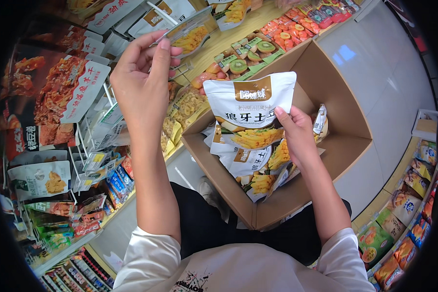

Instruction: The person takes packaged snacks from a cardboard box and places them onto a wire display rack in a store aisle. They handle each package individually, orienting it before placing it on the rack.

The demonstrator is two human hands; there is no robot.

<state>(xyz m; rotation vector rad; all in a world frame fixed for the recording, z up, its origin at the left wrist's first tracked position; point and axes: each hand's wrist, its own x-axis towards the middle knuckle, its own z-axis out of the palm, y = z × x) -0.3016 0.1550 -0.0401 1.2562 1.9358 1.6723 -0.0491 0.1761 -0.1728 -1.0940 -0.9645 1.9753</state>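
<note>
My right hand (300, 135) grips the right edge of a white snack pouch (251, 95) with a brown panel and a picture of yellow crinkle-cut potato strips. The pouch is tilted above an open cardboard box (335, 87). More pouches of the same kind (253, 160) lie inside the box, partly covered by the held one. Up at the rack, my left hand (146, 69) pinches the edge of a clear plastic tag holder (184, 27) between thumb and fingers. A potato-strip picture (191, 39) shows at that holder; the hand hides part of it.
Hanging snack bags (67, 87) and wire hooks (82, 146) fill the left side. Dried-fruit packs (246, 56) line the wooden shelf (237, 31) behind the box. Another low shelf with snack packs (405, 204) stands at the right, beyond the tiled floor (383, 109).
</note>
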